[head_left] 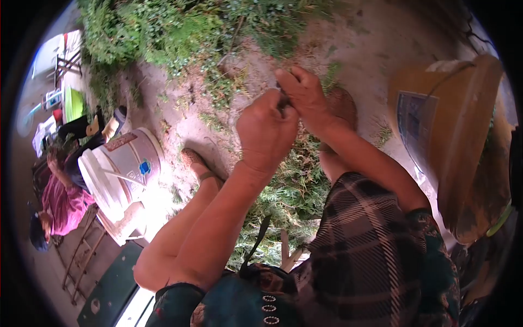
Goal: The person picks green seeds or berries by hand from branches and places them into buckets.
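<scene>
Both of my hands meet in front of me, above the ground between my feet. My left hand (268, 128) is closed in a fist, its knuckles up. My right hand (306, 98) touches it from the right, with the fingers bent together. A small dark thing shows between the two hands, too little of it to name. Below them, cut green sprigs (297, 188) lie between my legs. A large heap of leafy green branches (180, 32) spreads over the ground beyond my hands.
A yellow bucket (436, 109) stands at the right. At the left are a white bucket (128, 158) and a person in a pink top (62, 201) holding greenery. A green board (111, 289) lies at lower left, near a metal rack (81, 256).
</scene>
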The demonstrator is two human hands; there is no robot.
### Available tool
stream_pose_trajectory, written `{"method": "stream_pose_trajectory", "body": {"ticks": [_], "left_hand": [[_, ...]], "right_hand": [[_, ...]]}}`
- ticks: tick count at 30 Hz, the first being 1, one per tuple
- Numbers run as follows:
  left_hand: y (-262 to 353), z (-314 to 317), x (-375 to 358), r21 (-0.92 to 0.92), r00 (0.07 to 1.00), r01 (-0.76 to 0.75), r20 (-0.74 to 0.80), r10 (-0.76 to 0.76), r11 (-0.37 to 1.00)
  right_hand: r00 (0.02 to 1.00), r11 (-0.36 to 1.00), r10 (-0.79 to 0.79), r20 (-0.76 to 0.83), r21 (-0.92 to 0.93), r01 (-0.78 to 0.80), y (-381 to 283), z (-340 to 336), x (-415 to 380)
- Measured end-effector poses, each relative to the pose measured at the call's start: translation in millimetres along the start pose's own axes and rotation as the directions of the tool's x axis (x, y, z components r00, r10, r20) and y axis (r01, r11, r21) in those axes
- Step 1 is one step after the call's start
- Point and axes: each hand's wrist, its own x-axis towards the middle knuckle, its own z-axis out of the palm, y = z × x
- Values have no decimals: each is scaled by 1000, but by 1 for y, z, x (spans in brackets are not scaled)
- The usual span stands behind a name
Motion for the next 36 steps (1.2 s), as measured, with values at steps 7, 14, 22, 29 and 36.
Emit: {"method": "stream_pose_trajectory", "body": {"ticks": [7,14,22,29,36], "left_hand": [[-42,-16,-27,-258,513,631,846,-144,732],[-188,-31,-31,278,819,411,306,-486,868],[-220,0,-31,455,801,452,171,-573,768],[-195,-8,-24,-350,712,701,392,-582,621],[-103,-18,-3,-701,718,677,562,-409,224]], "right_hand": [[798,642,524,299,477,-600,6,-18,-7],[719,406,468,513,598,-691,4,-20,-2],[682,520,563,467,442,-731,15,-15,-9],[636,659,585,503,163,-735,14,-2,-10],[682,719,531,504,158,-677,4,11,-4]]}}
